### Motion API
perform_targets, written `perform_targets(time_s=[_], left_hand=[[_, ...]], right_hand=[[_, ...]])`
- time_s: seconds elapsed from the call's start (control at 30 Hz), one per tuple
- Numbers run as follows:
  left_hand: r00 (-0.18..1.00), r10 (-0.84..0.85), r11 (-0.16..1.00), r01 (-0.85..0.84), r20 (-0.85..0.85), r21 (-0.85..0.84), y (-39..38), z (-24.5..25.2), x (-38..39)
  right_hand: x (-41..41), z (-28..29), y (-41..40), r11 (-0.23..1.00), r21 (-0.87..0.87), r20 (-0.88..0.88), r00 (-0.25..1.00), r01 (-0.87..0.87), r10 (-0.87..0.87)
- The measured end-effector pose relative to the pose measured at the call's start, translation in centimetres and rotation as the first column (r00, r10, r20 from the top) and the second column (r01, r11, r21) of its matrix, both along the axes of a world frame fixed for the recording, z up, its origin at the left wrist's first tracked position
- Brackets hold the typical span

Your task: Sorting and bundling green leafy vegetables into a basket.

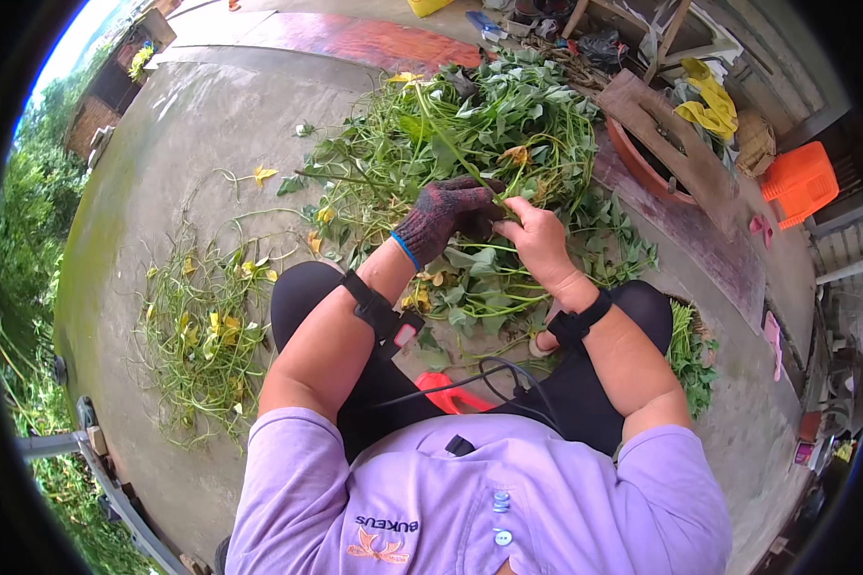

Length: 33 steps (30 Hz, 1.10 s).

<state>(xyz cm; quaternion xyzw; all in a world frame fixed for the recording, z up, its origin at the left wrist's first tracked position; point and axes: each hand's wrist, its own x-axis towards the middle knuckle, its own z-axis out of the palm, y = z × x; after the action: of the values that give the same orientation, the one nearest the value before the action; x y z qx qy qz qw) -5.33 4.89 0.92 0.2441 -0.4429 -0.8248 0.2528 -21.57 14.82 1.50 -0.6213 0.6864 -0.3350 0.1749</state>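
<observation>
My left hand (462, 215), in a dark knitted glove with a blue cuff, is closed around a long green leaf stem (451, 138). The bare right hand (539, 241) pinches the same stem between thumb and forefinger, close beside the glove. From the hands the stem slants up and left, over a large heap of leafy green vines (532, 115) that look like sweet potato vines. Some yellowed leaves show among the green ones. The fingertips of the gloved hand are partly hidden.
A looser pile of thin stems and yellow leaves (212, 330) lies on the concrete floor (144, 180) at left. Bundled greens (690, 359) sit beside my right knee. At right are a terracotta-coloured basin (636, 158) under a wooden board (672, 136) and an orange plastic scoop (802, 183).
</observation>
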Motion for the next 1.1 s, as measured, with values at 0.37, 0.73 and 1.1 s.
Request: perform_targets(time_s=[0.37,0.73,1.1], left_hand=[[0.767,0.622,0.774,-0.572,0.158,-0.272,-8.3,-2.2,1.9],[0.842,0.530,0.836,-0.499,0.101,-0.230,-8.1,0.7,2.6],[0.223,0.911,0.410,-0.412,0.346,-0.814,-11.0,-3.7,6.5]], right_hand=[[-1.8,-0.8,-0.5,0.996,0.048,0.541,0.840,-0.077,0.039],[-1.6,1.1,1.5,0.995,-0.003,0.423,0.901,-0.104,0.096],[-2.4,2.8,2.3,0.994,0.034,0.679,0.732,-0.108,0.056]])
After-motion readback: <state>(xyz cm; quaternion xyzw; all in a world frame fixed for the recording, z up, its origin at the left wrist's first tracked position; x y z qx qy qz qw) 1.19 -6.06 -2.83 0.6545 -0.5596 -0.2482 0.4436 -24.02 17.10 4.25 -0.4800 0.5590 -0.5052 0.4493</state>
